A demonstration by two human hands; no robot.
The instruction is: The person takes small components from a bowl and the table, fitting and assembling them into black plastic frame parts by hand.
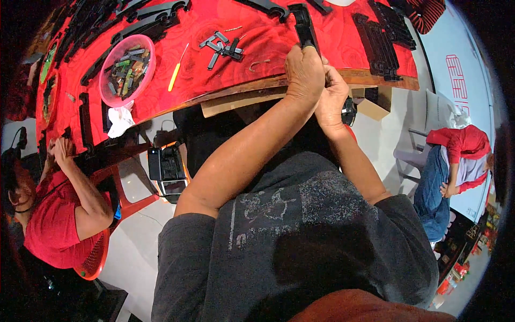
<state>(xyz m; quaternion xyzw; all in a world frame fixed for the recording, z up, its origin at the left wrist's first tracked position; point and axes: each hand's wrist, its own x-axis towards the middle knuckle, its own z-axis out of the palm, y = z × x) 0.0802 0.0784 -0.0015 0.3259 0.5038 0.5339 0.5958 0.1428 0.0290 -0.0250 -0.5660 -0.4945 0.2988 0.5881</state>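
Observation:
A long black plastic part [303, 26] points away from me over the near edge of the table. My left hand [304, 74] is closed around its near end, with a ring on one finger. Tucked against it from the right, my right hand [333, 95] has its fingers bent in at the same end of the part; their tips are partly hidden. To the left on the red cloth lies a loose pile of small grey and black clips [221, 49]. Beyond that is a thin tool with a yellow handle [174, 77].
A pink basket [103, 80] full of small pieces stands left, beside a white crumpled cloth [120, 120]. Black parts [380, 45] are stacked at right, with more at far left. One person in red [64, 214] works at left; another [461, 155] sits at right.

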